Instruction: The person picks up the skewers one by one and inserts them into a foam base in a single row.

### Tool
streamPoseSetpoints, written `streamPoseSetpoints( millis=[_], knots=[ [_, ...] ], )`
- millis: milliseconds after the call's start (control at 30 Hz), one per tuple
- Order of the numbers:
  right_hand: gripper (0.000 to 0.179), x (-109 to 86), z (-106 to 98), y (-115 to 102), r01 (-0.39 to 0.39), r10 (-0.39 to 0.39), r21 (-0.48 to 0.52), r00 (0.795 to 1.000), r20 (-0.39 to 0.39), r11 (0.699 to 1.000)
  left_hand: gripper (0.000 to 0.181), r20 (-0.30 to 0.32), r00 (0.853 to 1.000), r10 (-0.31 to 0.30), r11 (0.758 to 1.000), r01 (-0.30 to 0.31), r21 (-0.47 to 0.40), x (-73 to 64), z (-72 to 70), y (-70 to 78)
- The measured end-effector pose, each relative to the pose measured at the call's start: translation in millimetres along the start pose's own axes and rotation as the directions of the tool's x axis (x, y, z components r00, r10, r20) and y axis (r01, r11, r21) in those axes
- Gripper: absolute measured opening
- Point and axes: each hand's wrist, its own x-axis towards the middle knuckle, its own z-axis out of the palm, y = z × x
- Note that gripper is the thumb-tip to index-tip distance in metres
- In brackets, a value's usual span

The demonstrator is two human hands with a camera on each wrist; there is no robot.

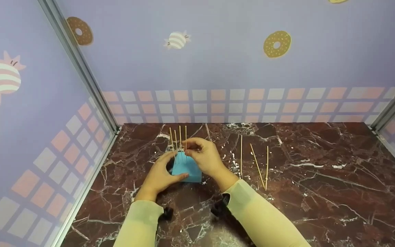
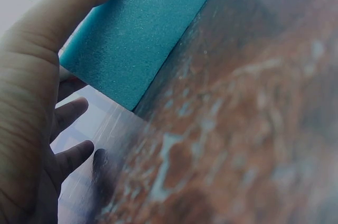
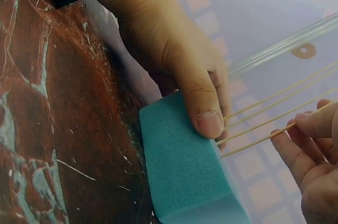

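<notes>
A blue foam block (image 1: 189, 173) stands on the table, with several thin wooden sticks (image 1: 180, 135) rising from its top. My left hand (image 1: 159, 176) grips the block from the left, its thumb across the near face; this thumb also lies along the foam (image 2: 137, 39) in the left wrist view. At the upper right of the block, my right hand (image 1: 205, 157) pinches one stick between thumb and forefinger. In the right wrist view, the right fingers (image 3: 311, 123) hold that stick near the right edge, and its lower end meets the top of the block (image 3: 179, 166).
Three loose sticks lie on the dark red marbled table (image 1: 321, 192) to the right: one straight stick (image 1: 241, 154), a slanted stick (image 1: 257, 164) and another stick (image 1: 267, 168) that converge at their near ends. Patterned panels (image 1: 218, 61) enclose the back and sides.
</notes>
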Motion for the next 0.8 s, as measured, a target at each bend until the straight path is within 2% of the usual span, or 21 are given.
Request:
streamPoseSetpoints(
  millis=[267,633,800],
  knots=[
    [0.026,-0.5,2.2,2.0,-0.016,0.016,-0.024,1.000,0.009,1.000,0.108,0.009,1.000,-0.016,1.000,0.016,0.011,-0.9,-1.0,1.0],
    [0.024,-0.2,3.7,7.3,-0.001,0.003,-0.048,0.999,0.041,0.999,0.106,0.006,1.000,-0.007,1.000,0.007,-0.005,-0.5,-0.2,0.4],
    [0.023,-0.3,5.0,10.0,-0.020,0.023,-0.045,0.998,0.056,0.999,0.105,0.000,1.000,-0.004,1.000,0.004,-0.010,-1.1,-0.3,0.7]
  ],
)
